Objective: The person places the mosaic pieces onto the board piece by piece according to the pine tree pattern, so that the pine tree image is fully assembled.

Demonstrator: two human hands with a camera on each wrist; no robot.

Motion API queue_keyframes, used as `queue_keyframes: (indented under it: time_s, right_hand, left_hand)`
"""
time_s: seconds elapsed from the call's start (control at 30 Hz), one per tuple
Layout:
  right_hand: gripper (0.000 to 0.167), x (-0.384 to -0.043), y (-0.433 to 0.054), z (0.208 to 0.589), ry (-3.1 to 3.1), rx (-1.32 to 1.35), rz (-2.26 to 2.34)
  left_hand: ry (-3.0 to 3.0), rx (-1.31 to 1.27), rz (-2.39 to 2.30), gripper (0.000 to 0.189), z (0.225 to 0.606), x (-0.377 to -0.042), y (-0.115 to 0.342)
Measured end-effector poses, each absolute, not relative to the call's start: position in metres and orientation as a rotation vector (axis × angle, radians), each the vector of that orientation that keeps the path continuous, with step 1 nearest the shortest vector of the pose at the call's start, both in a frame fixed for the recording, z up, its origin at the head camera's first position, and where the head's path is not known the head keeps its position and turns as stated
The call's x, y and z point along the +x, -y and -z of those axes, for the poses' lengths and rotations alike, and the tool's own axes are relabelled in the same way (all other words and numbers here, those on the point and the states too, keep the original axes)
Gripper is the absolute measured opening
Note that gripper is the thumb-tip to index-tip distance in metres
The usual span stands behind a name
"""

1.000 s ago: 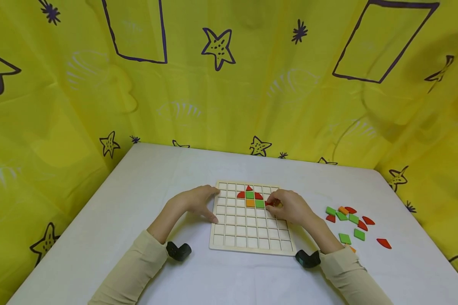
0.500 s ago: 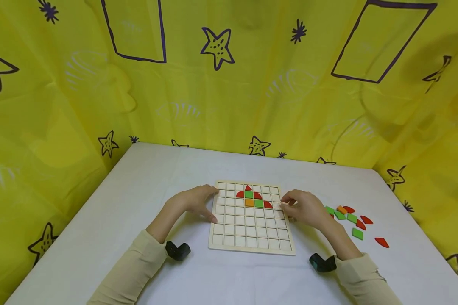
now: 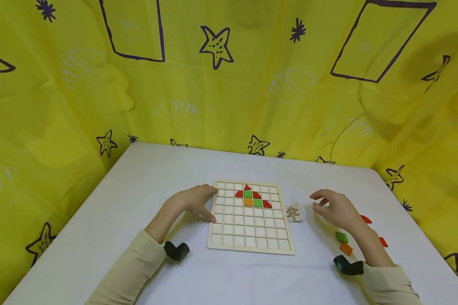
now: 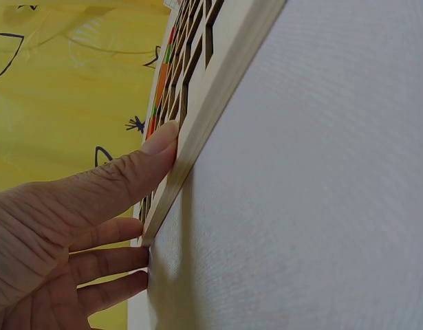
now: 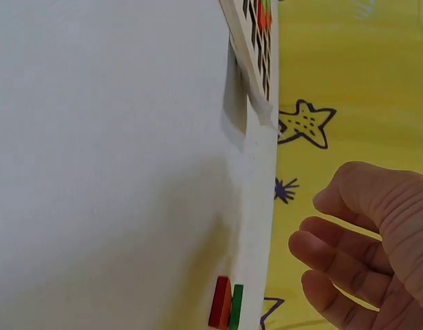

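A wooden grid board (image 3: 250, 232) lies on the white table. In its upper rows sit a red triangle (image 3: 247, 187), red quarter-round tiles (image 3: 267, 204), green square tiles (image 3: 258, 203) and an orange square tile (image 3: 248, 202). My left hand (image 3: 192, 202) rests along the board's left edge, thumb and fingertips touching the rim; in the left wrist view the thumb (image 4: 159, 141) lies on it, fingers extended. To the right of the board, my right hand (image 3: 337, 209) hovers with loosely bent fingers and nothing between them, partly covering the loose tiles.
Next to the board's right edge lies a small card (image 3: 294, 212) printed with a grid pattern. Loose tiles lie around the right forearm, among them a green tile (image 3: 342, 237), an orange tile (image 3: 346, 248) and a red tile (image 3: 383, 242). A yellow curtain (image 3: 229, 93) hangs behind the table.
My right hand has let go of a red quarter-round tile on the board and moved right toward the loose tiles, uncovering the small card. The left hand stays at the board's edge.
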State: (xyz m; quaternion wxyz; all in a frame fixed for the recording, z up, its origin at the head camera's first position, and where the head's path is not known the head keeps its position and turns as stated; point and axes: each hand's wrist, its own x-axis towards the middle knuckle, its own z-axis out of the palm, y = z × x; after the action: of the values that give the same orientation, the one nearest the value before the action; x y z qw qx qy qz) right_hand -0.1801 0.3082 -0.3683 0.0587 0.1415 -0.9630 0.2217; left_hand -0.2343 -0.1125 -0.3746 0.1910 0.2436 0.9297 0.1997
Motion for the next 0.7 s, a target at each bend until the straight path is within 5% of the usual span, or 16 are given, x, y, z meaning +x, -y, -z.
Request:
queue_keyframes:
  time_s: [0.7]
  right_hand:
    - [0.024, -0.176, -0.356, 0.381, 3.049, 0.276, -0.632]
  left_hand:
    - [-2.607, 0.669, -0.565, 0.095, 0.375, -0.234, 0.113]
